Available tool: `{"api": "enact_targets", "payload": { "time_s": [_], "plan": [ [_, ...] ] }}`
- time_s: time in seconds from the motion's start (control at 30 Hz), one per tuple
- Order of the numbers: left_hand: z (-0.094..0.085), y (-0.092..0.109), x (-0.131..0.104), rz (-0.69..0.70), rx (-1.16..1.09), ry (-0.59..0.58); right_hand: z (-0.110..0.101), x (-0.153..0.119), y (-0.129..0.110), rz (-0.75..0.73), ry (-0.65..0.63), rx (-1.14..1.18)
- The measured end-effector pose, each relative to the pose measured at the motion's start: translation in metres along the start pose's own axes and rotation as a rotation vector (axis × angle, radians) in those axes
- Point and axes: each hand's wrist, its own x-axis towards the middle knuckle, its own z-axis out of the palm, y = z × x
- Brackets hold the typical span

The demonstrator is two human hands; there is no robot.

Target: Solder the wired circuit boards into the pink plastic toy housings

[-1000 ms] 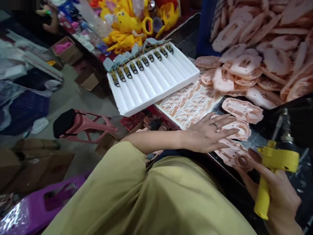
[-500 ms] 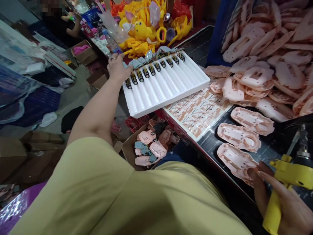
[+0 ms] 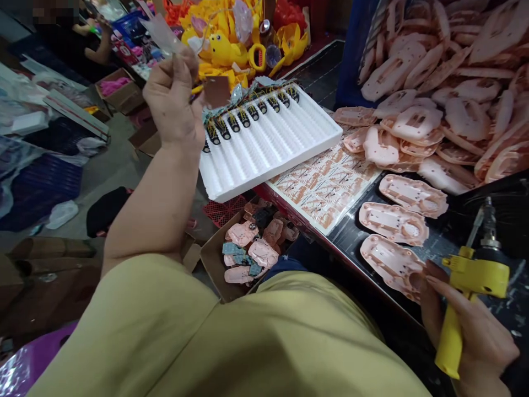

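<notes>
My left hand is raised over the left end of a white foam tray, its fingers closed. A brown square circuit board shows blurred beside these fingers and appears held by them; the grip itself is partly hidden. Small black parts with yellow wires sit in a row along the tray's far edge, with more boards behind. My right hand is closed round a yellow power screwdriver, its bit pointing up and away. The thumb and a finger touch the nearest pink plastic shell; two similar shells lie beyond it.
Loose pink shells are heaped before a blue crate. A printed sheet lies beside the foam tray. Yellow plastic parts are piled behind. Below stands a cardboard box of pink pieces. Another person is at far left.
My left hand has risen from the tray's far left corner, closing, and a brown board now shows beside it. The whole view has shifted slightly. My right hand stays at the nearest shell.
</notes>
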Motion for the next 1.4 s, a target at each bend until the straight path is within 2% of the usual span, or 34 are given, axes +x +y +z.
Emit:
{"api": "enact_targets", "payload": {
  "time_s": [0.07,0.13,0.2,0.33,0.43,0.53,0.63,0.7,0.87,0.97,1.07,1.17,1.23,1.4],
  "plan": [
    [0.022,0.022,-0.014,-0.046,-0.141,-0.004,0.001,0.005,-0.001,-0.186,0.058,-0.077],
    [0.054,0.046,-0.031,-0.114,-0.353,-0.01,0.0,0.009,-0.006,-0.257,0.094,-0.126],
    [0.091,0.072,-0.051,-0.211,-0.597,-0.053,-0.003,0.012,-0.015,-0.217,0.088,-0.106],
    [0.153,0.123,-0.097,-0.367,-0.953,-0.349,-0.008,0.013,-0.039,-0.009,0.057,0.174],
    [0.183,0.151,-0.126,-0.453,-1.146,-0.517,-0.008,0.017,-0.053,0.063,0.021,0.353],
    [0.201,0.162,-0.145,-0.503,-1.238,-0.567,-0.008,0.023,-0.06,0.03,0.067,0.328],
    [0.209,0.158,-0.151,-0.424,-1.227,-0.552,-0.014,0.026,-0.062,-0.06,0.112,0.23],
    [0.208,0.152,-0.149,-0.339,-1.148,-0.595,-0.02,0.024,-0.059,-0.105,0.071,0.222],
    [0.196,0.141,-0.138,-0.232,-1.018,-1.01,-0.029,0.019,-0.052,-0.171,0.01,0.198],
    [0.196,0.143,-0.138,-0.205,-1.018,-1.128,-0.029,0.019,-0.05,-0.2,0.014,0.19],
    [0.202,0.148,-0.144,-0.306,-1.057,-1.065,-0.028,0.017,-0.05,-0.197,0.023,0.183],
    [0.206,0.154,-0.151,-0.439,-1.195,-0.838,-0.027,0.014,-0.051,-0.158,0.062,0.139],
    [0.206,0.159,-0.155,-0.492,-1.286,-0.748,-0.026,0.011,-0.052,-0.122,0.112,0.12],
    [0.203,0.172,-0.155,-0.474,-1.308,-0.732,-0.023,0.015,-0.06,-0.108,0.149,0.144]
  ]
}}
